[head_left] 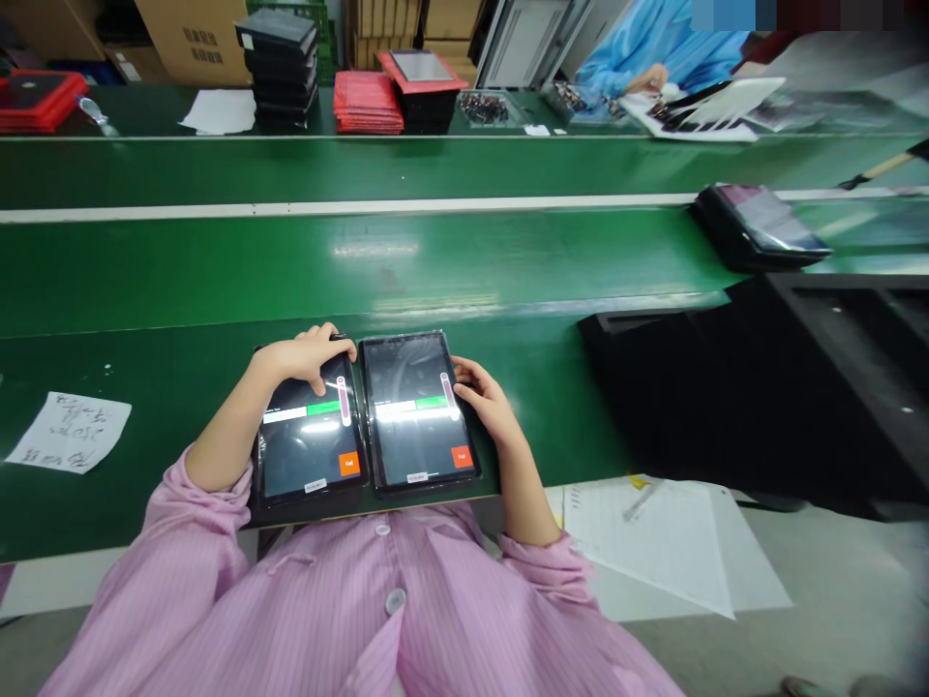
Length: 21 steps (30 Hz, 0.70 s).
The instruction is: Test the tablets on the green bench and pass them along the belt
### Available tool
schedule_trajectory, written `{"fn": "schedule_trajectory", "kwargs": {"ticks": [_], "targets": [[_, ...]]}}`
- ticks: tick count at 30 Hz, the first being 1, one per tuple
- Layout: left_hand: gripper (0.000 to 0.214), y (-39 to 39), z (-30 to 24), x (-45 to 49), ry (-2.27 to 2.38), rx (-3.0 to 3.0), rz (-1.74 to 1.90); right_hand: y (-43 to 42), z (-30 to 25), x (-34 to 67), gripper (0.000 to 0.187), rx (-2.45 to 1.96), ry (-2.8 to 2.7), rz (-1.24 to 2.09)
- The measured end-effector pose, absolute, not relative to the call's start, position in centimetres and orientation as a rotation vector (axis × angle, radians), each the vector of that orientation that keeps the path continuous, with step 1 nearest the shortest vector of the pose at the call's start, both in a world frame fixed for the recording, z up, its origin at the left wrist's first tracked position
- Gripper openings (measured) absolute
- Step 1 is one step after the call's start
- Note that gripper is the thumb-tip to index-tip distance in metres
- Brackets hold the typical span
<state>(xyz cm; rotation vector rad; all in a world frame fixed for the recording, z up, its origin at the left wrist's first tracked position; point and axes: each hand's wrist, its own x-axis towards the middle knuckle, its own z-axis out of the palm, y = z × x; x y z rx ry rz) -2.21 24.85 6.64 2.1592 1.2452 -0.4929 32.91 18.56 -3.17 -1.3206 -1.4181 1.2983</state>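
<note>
Two tablets lie side by side at the front edge of the green bench, screens up and lit. Each screen has a green and white bar and an orange "Fail" box. My left hand reaches over the top of the left tablet, fingers bent at its upper edge and thumb on the glass. At the right edge of the right tablet, my right hand grips the side, its thumb by the screen border. The fingertips under or behind that edge are partly hidden.
A handwritten note lies to the left. Large black trays stand at the right, with papers below. Across the belt are black stacked boxes, red pouches and a co-worker in a blue sleeve.
</note>
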Motion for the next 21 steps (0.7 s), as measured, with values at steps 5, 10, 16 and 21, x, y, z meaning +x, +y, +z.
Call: {"fn": "schedule_trajectory", "kwargs": {"ticks": [5,10,16,21], "targets": [[0.071,24.78,6.80,-2.13,1.247,2.165,-0.488,18.64,-3.26,33.03,0.048,-1.318,-1.427,1.293],[0.072,24.77,6.67,-2.15,1.249,2.170,-0.484,18.73,-3.44,33.14,0.048,-1.307,-1.448,1.283],[0.073,24.63,6.73,-2.09,1.248,2.183,-0.489,18.61,-3.27,33.11,0.047,-1.304,-1.453,1.289],[0.071,24.60,6.68,-2.14,1.241,2.194,-0.493,18.58,-3.25,33.13,0.047,-1.309,-1.468,1.283]]}}
